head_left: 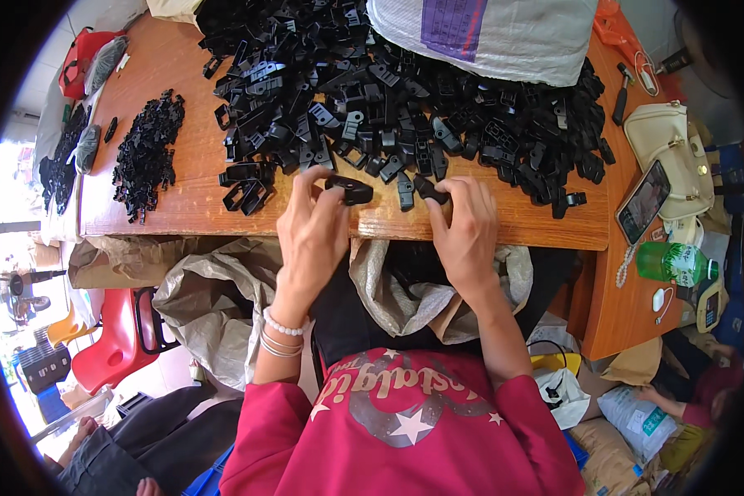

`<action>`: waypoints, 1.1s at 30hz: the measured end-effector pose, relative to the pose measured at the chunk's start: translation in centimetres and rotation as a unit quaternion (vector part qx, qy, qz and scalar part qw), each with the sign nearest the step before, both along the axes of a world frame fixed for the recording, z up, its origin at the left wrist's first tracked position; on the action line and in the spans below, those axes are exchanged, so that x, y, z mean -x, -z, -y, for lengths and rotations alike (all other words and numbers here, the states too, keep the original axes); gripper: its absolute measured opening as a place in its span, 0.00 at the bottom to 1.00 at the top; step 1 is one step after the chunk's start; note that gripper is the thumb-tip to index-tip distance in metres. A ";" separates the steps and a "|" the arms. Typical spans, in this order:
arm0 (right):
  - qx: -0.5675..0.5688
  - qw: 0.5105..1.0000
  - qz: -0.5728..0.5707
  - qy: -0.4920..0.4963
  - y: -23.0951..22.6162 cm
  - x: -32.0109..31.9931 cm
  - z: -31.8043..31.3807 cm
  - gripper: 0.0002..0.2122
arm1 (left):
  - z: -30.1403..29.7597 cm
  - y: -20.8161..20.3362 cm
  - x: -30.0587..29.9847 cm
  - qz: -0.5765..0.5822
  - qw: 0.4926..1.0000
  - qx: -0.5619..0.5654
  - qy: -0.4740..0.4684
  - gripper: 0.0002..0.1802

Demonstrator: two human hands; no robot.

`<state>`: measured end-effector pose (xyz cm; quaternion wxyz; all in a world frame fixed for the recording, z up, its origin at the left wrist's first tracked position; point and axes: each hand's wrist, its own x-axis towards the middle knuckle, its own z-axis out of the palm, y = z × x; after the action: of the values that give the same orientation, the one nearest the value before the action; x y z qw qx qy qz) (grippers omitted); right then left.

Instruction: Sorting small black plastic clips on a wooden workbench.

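Near the table's front edge, my left hand (312,217) pinches a black plastic part (352,191) between thumb and fingers. Just to its right, my right hand (465,221) has its thumb and fingers closed on another, smaller black plastic piece (429,189). Between the two hands, a loose black piece (405,192) lies on the wood. Beyond them spreads a large heap of black plastic parts (339,107), mostly clip-like or bracket-like in shape. A few frame-shaped black parts (246,188) sit left of my left hand.
A smaller pile of black pieces (147,153) lies at left on the wooden table (192,186). A white woven sack (521,37) rests on the heap. Open sacks (215,289) hang below the edge. At right are a phone (645,201), a handbag (670,153) and a green bottle (670,263).
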<state>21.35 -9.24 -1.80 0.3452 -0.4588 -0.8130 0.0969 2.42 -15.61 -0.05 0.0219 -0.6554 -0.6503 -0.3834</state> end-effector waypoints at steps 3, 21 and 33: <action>0.048 0.989 -0.131 -0.051 0.6 -0.7 0.1 0.09 | 1.0 0.6 -1.6 0.247 0.965 0.064 0.053 0.10; 0.246 0.893 -0.329 -0.183 -1.6 -0.8 3.0 0.14 | 2.6 -2.2 -3.9 0.505 0.831 0.202 0.120 0.17; 0.304 0.908 -0.169 -0.232 -3.6 -2.2 1.4 0.08 | 1.3 0.2 -1.4 0.282 0.951 0.073 0.108 0.14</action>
<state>23.59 -10.59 1.80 0.2893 -0.3171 -0.7569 0.4928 3.80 -16.90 -0.22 -0.2520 -0.5871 -0.5814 -0.5037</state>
